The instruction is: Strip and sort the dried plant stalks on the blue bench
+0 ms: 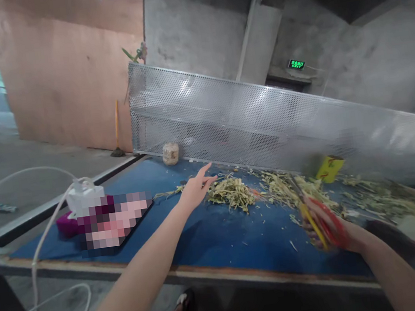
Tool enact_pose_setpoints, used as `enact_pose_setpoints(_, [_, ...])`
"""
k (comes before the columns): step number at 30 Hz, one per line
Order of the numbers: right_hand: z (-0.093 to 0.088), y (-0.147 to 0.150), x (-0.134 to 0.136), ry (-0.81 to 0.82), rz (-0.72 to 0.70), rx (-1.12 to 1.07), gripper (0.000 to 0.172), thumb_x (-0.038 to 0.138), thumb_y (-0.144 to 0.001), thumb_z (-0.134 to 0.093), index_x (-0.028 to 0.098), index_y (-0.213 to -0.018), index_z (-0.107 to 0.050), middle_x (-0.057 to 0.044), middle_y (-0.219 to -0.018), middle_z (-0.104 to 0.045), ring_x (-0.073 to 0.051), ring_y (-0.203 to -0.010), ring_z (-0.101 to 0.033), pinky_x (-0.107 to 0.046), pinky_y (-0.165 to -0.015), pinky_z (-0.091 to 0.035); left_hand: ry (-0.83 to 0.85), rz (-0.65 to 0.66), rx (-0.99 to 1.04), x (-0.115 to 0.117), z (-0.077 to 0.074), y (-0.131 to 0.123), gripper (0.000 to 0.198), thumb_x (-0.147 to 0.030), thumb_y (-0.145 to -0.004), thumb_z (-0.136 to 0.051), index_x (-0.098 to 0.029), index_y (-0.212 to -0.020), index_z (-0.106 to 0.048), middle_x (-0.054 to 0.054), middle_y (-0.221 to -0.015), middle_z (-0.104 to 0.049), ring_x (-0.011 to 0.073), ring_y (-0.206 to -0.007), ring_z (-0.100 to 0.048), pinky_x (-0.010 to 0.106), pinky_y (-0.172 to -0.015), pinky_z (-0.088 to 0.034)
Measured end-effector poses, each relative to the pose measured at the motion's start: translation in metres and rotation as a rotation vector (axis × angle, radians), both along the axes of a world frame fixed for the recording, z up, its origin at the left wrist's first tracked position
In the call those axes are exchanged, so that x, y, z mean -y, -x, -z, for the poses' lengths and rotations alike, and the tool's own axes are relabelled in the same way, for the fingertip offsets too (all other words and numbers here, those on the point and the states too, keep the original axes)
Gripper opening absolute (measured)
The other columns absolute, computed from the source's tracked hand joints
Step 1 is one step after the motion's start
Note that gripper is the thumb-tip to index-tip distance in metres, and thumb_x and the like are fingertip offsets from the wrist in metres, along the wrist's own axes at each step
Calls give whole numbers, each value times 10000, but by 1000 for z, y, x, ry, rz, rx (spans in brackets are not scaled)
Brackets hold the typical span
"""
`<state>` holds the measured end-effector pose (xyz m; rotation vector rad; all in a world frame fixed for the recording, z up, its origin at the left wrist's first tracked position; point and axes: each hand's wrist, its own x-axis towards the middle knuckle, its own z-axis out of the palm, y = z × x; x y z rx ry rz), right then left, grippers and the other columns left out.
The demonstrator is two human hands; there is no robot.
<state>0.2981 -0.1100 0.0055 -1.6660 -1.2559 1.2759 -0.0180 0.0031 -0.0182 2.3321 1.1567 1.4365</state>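
My left hand is stretched over the blue table top, index finger extended and thumb apart. Nothing shows in its fingers. Just right of it lies a heap of pale green, dry-looking plant cuttings. My right hand is wrapped round pruning shears with one red and one yellow handle. Their dark blades point up and away, over a second spread of cuttings. Motion blurs this hand, and I cannot tell whether the blades touch any stems.
A perforated metal panel lines the table's back edge. On the left are a pixelated flat object and a white plug adapter with trailing cable. A yellow box and long stems lie right; a whitish lump stands behind.
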Motion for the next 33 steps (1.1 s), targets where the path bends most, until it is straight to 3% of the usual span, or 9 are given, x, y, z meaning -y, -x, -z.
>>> enact_pose_setpoints(3, [-10, 44, 16, 263, -329, -522, 644, 750, -650, -251, 146, -688, -470, -22, -611, -420, -111, -491, -420, -212, -393, -296, 16, 24, 40, 0, 0, -2, 511, -380, -812, -372, -205, -1282, -270, 54, -948, -665, 167, -693, -635, 252, -632, -442])
enact_pose_setpoints(5, [-6, 76, 20, 374, -506, -661, 727, 777, -639, -172, 125, -734, -481, -36, -647, -429, -119, -511, -433, -209, -390, -293, 8, 64, 76, 0, 1, -2, 521, -370, -812, -381, -192, -1286, -262, 58, -950, -664, 178, -898, -603, 270, -742, -436])
enact_pose_setpoints(8, [7, 117, 16, 463, -648, -795, 794, 812, -595, -118, 118, -751, -469, -27, -627, -413, -117, -496, -423, -221, -410, -301, -7, 120, 137, -1, 0, -2, 527, -347, -810, -396, -178, -1287, -251, 54, -974, -657, 158, -1075, -496, 292, -876, -382])
enact_pose_setpoints(12, [19, 145, -1, 481, -640, -904, 810, 821, -575, -71, 128, -759, -448, -18, -612, -384, -111, -501, -376, -210, -420, -275, 5, 148, 181, -1, 0, -2, 538, -337, -802, -416, -181, -1287, -244, 51, -1002, -646, 152, -1081, -487, 306, -916, -363])
enact_pose_setpoints(23, [25, 163, -27, 422, -592, -1037, 743, 817, -578, -70, 164, -734, -389, -3, -598, -338, -101, -505, -286, -180, -412, -202, 42, 235, 212, 4, -1, -7, 565, -319, -791, -443, -168, -1294, -234, 43, -932, -670, 159, -1066, -502, 310, -937, -344])
enact_pose_setpoints(28, [29, 163, -29, 335, -557, -1071, 711, 809, -596, -101, 166, -720, -378, -2, -597, -345, -90, -493, -266, -160, -389, -171, 53, 183, 265, 8, -3, -9, 611, -328, -751, -501, -165, -1287, -257, 63, -818, -688, 187, -853, -619, 313, -788, -445])
enact_pose_setpoints(33, [30, 164, -30, 272, -536, -1071, 706, 811, -593, -100, 168, -697, -372, 6, -582, -335, -81, -472, -259, -153, -368, -158, 119, 277, 378, 3, 1, -11, 614, -258, -746, -504, -142, -1285, -234, 90, -803, -681, 167, -759, -629, 282, -691, -468])
